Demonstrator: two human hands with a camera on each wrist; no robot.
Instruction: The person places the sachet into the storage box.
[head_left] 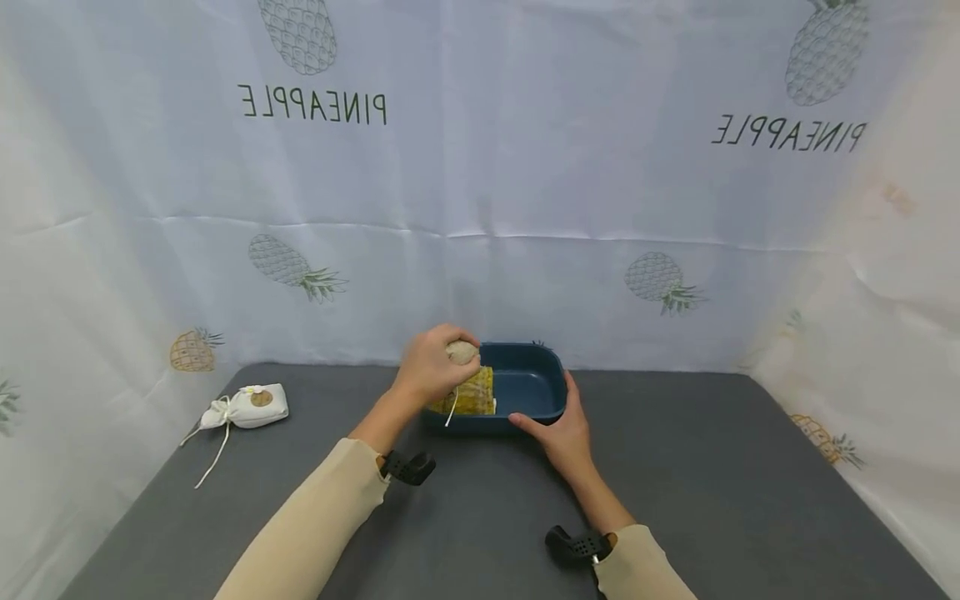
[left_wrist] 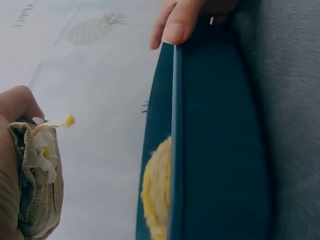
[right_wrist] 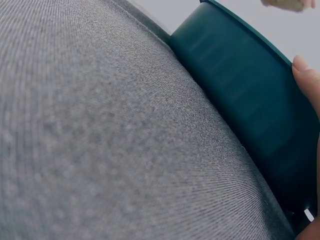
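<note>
My left hand point(head_left: 437, 364) holds a small beige drawstring sachet point(left_wrist: 45, 195) above the left part of a dark blue plastic bin point(head_left: 528, 387). A pale cord hangs from the sachet, and a white flower trim shows on it in the left wrist view. Inside the bin, on the left, lies a yellow patterned pouch point(head_left: 476, 393), partly hidden by my left hand and the front wall. My right hand point(head_left: 567, 431) grips the bin's right end, its thumb point(right_wrist: 306, 75) at the front rim.
On the table's left side lies a white drawstring sachet point(head_left: 258, 406) with a round tan patch and loose cords. The dark grey table point(head_left: 675, 475) ends at a hanging white curtain point(head_left: 517, 292) printed with pineapples.
</note>
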